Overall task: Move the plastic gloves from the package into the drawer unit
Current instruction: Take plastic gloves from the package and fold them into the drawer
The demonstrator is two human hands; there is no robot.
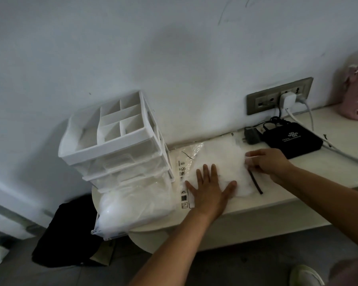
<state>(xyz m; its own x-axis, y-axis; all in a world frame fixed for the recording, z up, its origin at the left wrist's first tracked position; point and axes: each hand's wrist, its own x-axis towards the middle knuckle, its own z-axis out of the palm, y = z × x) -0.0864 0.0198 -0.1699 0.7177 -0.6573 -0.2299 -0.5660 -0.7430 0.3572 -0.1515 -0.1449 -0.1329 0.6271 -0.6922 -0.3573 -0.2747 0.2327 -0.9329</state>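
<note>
The plastic gloves (221, 159) lie as a white wad on the flat package (183, 176) near the desk's (277, 205) front edge, with the long axis running rightward from the drawer unit (116, 141). The left hand (210, 186) presses down with fingers spread. The right hand (271, 162) pinches the wad's right end, curled fingertips partly hidden. The open bottom drawer (132, 205) is nearer the left hand.

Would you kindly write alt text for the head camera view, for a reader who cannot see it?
A person's left hand presses flat on a clear plastic glove package on a cream shelf, while the right hand pinches its right edge. To the left, a white plastic drawer unit has its bottom drawer pulled out, stuffed with clear gloves.
</note>
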